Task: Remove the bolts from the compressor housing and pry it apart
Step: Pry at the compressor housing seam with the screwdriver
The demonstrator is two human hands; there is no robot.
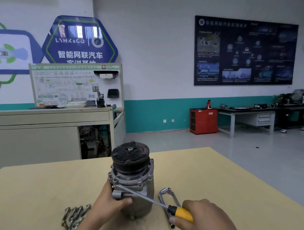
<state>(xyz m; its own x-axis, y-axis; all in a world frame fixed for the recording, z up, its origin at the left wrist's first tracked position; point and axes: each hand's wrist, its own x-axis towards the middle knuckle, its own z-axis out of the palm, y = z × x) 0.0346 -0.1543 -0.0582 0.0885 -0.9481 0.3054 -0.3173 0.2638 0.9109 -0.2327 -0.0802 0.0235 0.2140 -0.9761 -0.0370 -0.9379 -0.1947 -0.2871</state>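
At the near right edge, the right hand (pixel 204 216) is closed around the yellow-and-black plastic handle of a long screwdriver (pixel 182 213). Its steel shaft slants up and to the left, and the tip meets the upper part of the housing, near the flange seam on the left side. At near left, a loose cluster of long grey steel bolts (pixel 72 218) lies on the pale tan wooden surface (pixel 230 181), just left of the left forearm. The left hand (pixel 106 205) grips the lower left of the grey cast-metal compressor housing (pixel 133 184), with the thumb pressed by a mounting lug. The compressor stands upright in the middle of the surface, its black round clutch pulley (pixel 130 155) on top. Just to its right lie two L-shaped metal socket wrenches (pixel 163 190); the screwdriver shaft crosses above them.

Beyond the surface, at far left, stands a beige metal cabinet (pixel 43 131) with a white training board (pixel 67 84) behind it and a blue hexagonal wall sign (pixel 80 48) above. At far right are a red metal cabinet (pixel 203 122), a dark-topped workbench (pixel 246 112) and a large dark wall poster (pixel 244 50).
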